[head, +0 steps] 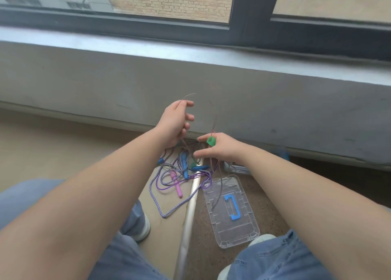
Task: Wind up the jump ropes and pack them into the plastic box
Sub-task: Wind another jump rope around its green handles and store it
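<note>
While the left hand (173, 123) is curled around a thin brown rope (214, 119), the right hand (220, 147) holds that rope's green handle (211, 141) with its fingers partly open. More ropes (179, 174), purple with blue and pink handles, lie in a messy pile on the floor between the feet. A clear box lid (243, 227) with a blue handle lies just beside the pile; the box itself is mostly hidden. Each rope looks light, thin and floppy, so it could tangle easily. It seems best to grab a hard handle and loop the soft part around.
</note>
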Action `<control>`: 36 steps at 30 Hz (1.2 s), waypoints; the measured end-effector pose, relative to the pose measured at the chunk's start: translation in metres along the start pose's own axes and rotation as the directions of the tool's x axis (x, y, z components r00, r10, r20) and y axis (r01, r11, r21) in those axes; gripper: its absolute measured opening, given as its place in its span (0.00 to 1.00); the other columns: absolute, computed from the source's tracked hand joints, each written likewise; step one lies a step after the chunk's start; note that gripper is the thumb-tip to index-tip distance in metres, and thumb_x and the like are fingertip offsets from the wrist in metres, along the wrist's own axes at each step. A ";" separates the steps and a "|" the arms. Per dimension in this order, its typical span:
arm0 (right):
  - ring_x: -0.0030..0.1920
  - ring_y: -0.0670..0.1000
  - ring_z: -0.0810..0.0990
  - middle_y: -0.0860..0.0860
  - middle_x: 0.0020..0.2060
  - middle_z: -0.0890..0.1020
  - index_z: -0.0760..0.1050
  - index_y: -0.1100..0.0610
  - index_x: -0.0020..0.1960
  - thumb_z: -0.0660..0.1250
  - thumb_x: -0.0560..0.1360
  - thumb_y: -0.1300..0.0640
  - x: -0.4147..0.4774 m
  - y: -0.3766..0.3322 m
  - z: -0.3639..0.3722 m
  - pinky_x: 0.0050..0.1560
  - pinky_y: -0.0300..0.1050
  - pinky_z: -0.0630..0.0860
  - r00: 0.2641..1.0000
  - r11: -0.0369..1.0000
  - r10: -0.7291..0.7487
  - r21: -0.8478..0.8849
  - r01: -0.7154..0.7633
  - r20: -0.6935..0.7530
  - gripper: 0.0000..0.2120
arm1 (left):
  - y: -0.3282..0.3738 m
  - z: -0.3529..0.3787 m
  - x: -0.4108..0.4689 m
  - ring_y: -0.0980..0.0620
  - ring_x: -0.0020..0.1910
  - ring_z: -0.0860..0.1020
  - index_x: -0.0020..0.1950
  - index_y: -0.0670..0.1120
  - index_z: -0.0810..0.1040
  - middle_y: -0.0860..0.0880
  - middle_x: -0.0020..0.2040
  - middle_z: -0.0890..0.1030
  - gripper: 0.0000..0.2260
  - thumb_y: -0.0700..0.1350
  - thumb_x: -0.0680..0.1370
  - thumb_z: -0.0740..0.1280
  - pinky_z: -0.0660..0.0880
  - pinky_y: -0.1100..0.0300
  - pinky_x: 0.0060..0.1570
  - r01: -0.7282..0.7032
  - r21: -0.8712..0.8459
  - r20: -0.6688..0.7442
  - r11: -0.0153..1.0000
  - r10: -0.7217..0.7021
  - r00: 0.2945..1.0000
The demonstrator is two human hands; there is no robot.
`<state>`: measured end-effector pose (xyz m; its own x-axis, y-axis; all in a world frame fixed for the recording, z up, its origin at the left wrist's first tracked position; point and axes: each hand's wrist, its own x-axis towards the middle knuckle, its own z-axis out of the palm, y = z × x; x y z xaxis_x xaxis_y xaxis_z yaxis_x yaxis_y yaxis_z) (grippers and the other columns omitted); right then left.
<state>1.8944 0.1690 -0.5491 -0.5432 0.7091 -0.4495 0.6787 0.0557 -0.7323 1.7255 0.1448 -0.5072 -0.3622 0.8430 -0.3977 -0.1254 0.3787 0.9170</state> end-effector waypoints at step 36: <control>0.28 0.50 0.81 0.53 0.32 0.83 0.72 0.56 0.42 0.70 0.74 0.40 -0.010 -0.010 -0.020 0.30 0.38 0.72 0.983 0.955 0.132 -0.250 -0.161 -0.128 0.19 | -0.081 -0.013 -0.012 0.54 0.23 0.59 0.46 0.48 0.72 0.50 0.32 0.68 0.08 0.48 0.81 0.56 0.53 0.67 0.25 0.219 0.141 0.005 0.965 -0.222 0.975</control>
<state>1.9031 0.1752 -0.5276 -0.3805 0.7946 -0.4731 0.8593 0.1148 -0.4983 1.7281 0.0994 -0.5766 -0.3210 0.7397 -0.5914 -0.0702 0.6042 0.7937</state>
